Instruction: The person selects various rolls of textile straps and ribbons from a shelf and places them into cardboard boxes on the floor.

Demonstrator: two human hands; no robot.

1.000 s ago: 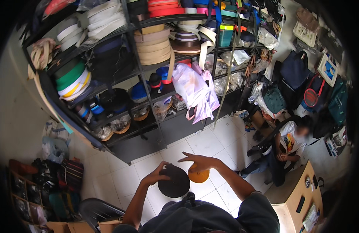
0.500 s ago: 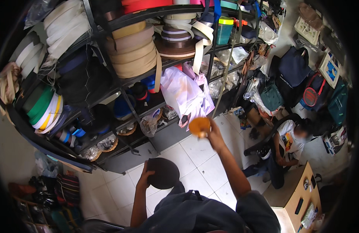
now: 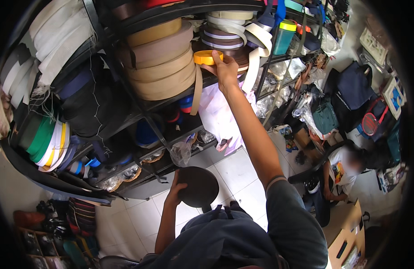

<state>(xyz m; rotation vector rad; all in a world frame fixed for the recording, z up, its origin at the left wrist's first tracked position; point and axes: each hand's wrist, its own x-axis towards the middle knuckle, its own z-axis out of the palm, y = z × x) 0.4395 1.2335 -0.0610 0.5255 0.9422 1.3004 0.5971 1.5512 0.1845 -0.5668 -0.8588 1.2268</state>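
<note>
R grip (image 3: 226, 71): 1 yel. roll (image 3: 202, 58), L (image 3: 173, 193): 1 disc (image 3: 199, 186)

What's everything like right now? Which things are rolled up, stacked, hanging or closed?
Left hand: gripping the dark roll's edge
Dark roll: wound up, held
Right hand: holding the yellow roll by the shelf
Yellow roll: wound up
Beige rolls: stacked, one strip dangling
Teal tub: lid on
Navy bag: hanging
Person: sitting
</note>
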